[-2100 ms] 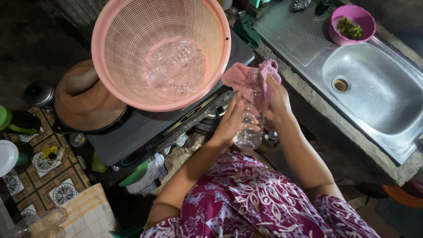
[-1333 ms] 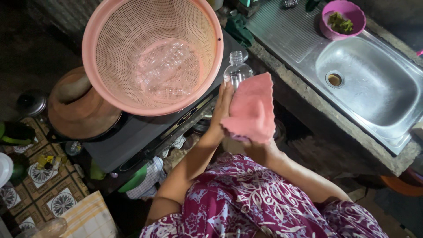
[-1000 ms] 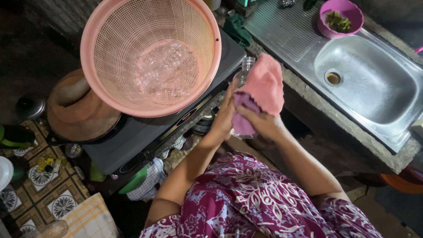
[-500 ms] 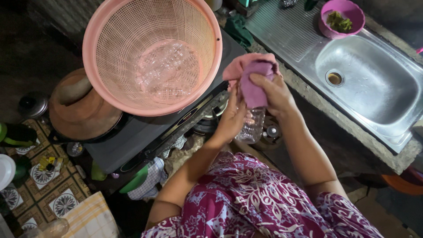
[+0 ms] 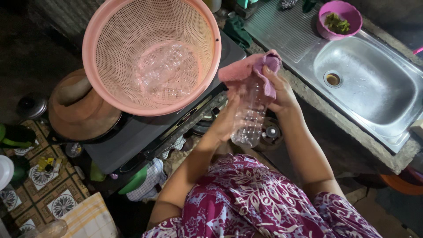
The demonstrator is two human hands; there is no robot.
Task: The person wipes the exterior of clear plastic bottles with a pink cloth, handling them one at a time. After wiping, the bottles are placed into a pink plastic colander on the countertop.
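Observation:
A clear plastic bottle is held upright in front of me, over the gap between the stove and the sink counter. My left hand grips the bottle's side. My right hand presses a pink cloth over the bottle's top end, fingers wrapped around it. The bottle's neck is hidden under the cloth.
A big pink plastic colander sits on a dark stove top, with a round wooden lid beside it. To the right lie a steel sink and a purple bowl of greens. Patterned tiles cover the floor.
The cloth has gone from wrapping the bottle's body to covering its top. My right hand has moved up the bottle, and my left hand has kept its grip on the side.

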